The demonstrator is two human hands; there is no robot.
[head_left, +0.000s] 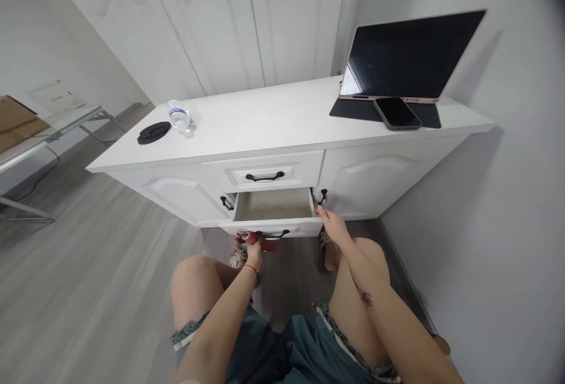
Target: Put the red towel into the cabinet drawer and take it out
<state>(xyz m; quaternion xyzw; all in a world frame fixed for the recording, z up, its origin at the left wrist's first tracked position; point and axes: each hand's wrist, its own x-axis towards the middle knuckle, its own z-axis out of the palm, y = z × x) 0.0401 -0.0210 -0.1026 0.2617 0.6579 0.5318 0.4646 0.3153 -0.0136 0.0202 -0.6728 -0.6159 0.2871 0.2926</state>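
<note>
Lower drawer [273,204] beneath upper drawer [265,168], between doors [375,181]

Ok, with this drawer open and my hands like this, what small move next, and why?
I'd probably steady the drawer with your right hand: its fingers are at the drawer's right front corner, while your left hand holds what looks like a red tool close to the handle.

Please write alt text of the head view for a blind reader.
A person's left hand holds a red object at the open drawer of a white cabinet; the right hand is at the drawer's right corner. A dark screen and phone rest on top.
</note>
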